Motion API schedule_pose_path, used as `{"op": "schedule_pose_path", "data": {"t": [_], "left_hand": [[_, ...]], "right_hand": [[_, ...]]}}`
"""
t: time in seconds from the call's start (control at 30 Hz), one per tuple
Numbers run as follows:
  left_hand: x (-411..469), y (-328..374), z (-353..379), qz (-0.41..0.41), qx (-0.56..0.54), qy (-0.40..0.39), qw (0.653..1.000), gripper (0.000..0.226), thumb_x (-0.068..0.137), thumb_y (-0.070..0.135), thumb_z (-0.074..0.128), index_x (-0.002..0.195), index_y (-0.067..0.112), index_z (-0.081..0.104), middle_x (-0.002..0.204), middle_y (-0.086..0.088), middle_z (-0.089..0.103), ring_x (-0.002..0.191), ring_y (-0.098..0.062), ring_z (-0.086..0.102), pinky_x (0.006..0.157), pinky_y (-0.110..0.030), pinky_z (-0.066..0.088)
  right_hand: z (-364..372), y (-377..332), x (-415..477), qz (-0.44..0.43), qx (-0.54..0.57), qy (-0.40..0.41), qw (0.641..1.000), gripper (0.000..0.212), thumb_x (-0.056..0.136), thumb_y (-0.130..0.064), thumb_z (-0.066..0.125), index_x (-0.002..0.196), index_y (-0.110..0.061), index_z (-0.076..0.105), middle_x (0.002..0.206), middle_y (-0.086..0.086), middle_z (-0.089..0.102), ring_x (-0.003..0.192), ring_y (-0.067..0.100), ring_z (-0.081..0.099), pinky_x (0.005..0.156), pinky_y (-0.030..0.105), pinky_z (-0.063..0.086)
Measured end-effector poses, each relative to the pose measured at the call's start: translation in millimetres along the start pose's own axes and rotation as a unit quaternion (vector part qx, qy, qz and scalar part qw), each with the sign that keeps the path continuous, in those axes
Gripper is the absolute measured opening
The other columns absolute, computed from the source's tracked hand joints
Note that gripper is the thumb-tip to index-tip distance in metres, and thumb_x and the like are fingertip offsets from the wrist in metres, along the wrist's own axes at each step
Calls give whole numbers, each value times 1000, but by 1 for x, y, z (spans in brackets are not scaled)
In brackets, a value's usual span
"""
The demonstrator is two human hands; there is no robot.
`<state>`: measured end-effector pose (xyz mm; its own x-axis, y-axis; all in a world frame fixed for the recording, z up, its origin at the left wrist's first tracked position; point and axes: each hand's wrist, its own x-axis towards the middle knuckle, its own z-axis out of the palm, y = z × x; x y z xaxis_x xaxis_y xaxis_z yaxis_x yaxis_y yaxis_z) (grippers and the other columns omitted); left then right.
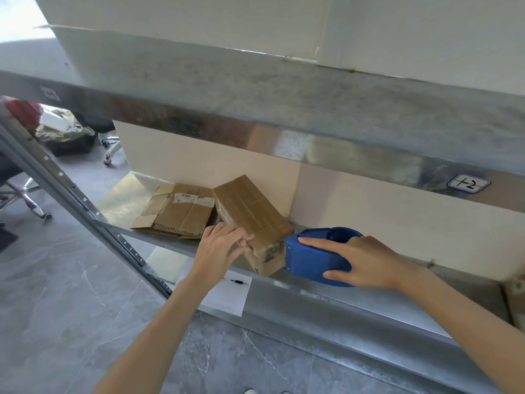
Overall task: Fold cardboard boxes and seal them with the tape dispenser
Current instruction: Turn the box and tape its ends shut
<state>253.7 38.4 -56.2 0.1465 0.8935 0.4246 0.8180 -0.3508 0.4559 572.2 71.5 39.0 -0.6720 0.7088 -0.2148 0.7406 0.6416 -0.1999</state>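
A folded brown cardboard box (251, 214) sits tilted on the lower metal shelf (355, 305), taped along its top. My left hand (220, 248) holds its near left corner, fingers curled over the edge. My right hand (360, 263) grips a blue tape dispenser (312, 257), index finger stretched along its top. The dispenser's front touches the box's near end face. A flattened cardboard box (179, 211) with a white label lies behind on the left.
An upper metal shelf (284, 109) with a label (468, 183) overhangs the work spot. A slanted shelf post (85, 206) runs at the left. A white paper (230, 297) with a pen lies at the shelf's front. Office chairs (22, 194) stand on the grey floor.
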Motion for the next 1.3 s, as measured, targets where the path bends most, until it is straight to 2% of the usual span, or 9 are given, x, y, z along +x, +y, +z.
{"op": "schedule_pose_path", "data": {"t": [0.13,0.3,0.4,0.57,0.73,0.83,1.03,1.2,1.3], "left_hand": [[4,-2,-1,-1,2,-5,1000,18,79,24,81,93,21,69,104,6,53,93,-15,45,82,-31,35],[8,-7,-2,37,-23,-29,999,19,81,10,78,91,19,64,130,8,60,138,-8,40,110,-36,30],[8,-10,1,19,-57,-41,997,19,84,6,75,91,19,63,131,17,56,135,5,38,118,-39,23],[9,-17,3,30,-84,-61,994,22,85,3,74,93,18,61,132,17,53,133,-1,42,117,-38,30],[11,-9,-2,10,-112,-90,990,43,69,43,84,94,17,61,132,29,44,131,9,35,106,-9,26],[10,-8,1,-9,-119,-78,990,48,67,52,80,92,17,60,129,28,46,127,14,34,103,-4,24],[13,-8,-3,-18,-123,-89,988,32,73,35,80,90,16,61,126,22,51,125,13,38,103,-7,28],[16,-13,-5,-4,-107,-99,989,27,77,11,82,87,20,59,122,19,55,121,3,44,99,-21,35],[21,-14,-7,-10,-96,-109,989,23,79,9,80,84,20,61,120,12,61,122,-9,48,98,-30,38]], "right_hand": [[1,1,0,-2,3,4,1000,75,96,-51,50,139,-69,-9,73,-16,53,53,6,40,66,23,41],[2,1,1,-3,2,1,1000,75,95,-52,49,140,-68,-10,77,-15,56,54,6,41,66,23,42],[0,0,0,-5,-3,0,1000,74,96,-52,49,141,-67,-8,78,-14,55,54,6,41,63,21,38],[-3,-2,2,-1,-6,-13,1000,75,96,-52,49,134,-72,-13,83,-11,58,57,3,38,68,27,40],[-7,-4,1,-8,-14,-3,1000,73,96,-51,49,136,-69,-9,70,-16,47,54,5,37,62,22,33],[-8,-8,4,-6,-20,-11,1000,71,97,-50,50,142,-65,-4,62,-18,36,53,5,35,58,19,28],[-6,-2,10,-5,-12,0,1000,73,96,-51,48,135,-69,-10,80,-11,56,55,5,38,68,26,42],[-8,-4,13,-2,-19,-6,1000,72,97,-49,49,140,-67,-7,64,-13,45,52,7,38,67,25,39],[-7,0,13,-3,-16,-7,1000,74,97,-50,49,139,-68,-9,73,-12,56,54,6,38,69,25,41]]}}
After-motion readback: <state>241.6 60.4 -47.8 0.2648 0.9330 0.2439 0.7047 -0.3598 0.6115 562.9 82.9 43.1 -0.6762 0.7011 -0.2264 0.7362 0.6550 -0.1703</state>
